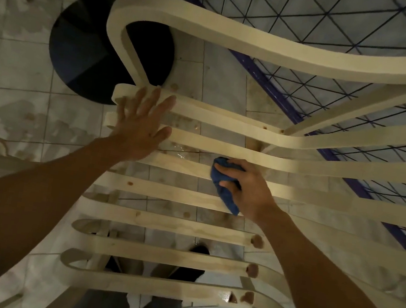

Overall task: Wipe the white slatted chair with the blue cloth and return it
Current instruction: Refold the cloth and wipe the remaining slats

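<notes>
Blue cloth (226,183) – soft, bunched – gripped by right hand (247,186) on a middle slat of the chair (181,256); left hand (140,123) spread flat, bracing far slats. Chair looks rigid – hold by armrest.

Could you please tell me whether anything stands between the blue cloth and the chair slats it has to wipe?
Nothing visible does. The right hand grips the bunched blue cloth directly against a slat of the white slatted chair; the left hand lies flat on slats further left, apart from the cloth.
</notes>
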Demonstrator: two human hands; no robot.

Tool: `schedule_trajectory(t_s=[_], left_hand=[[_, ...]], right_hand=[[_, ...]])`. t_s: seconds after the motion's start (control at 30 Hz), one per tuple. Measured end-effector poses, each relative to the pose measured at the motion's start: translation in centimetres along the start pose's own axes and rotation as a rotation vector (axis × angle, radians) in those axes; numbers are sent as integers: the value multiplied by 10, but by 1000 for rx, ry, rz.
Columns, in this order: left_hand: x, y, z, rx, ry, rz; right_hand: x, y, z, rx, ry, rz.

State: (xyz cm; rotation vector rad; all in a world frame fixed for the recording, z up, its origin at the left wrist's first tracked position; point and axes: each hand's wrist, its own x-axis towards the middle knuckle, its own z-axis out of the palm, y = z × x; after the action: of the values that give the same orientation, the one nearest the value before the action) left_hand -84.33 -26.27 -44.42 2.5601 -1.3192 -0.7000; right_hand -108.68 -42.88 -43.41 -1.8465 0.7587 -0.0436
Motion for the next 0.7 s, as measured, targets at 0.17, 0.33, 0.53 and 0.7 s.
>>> schedule_trajectory(t_s=[0.17, 0.33, 0.53, 0.7], left_hand=[[-51, -34, 5, -491, 168, -396], [-69, -39, 19, -871, 131, -691], [-67, -51, 25, -861, -38, -783], [-68, -47, 27, -870, -11, -754]], right_hand=[[5, 2, 30, -527, -90, -53], [29, -25, 70, -541, -204, -140], [29, -18, 50, -628, -263, -78], [28, -38, 75, -649, -244, -48]])
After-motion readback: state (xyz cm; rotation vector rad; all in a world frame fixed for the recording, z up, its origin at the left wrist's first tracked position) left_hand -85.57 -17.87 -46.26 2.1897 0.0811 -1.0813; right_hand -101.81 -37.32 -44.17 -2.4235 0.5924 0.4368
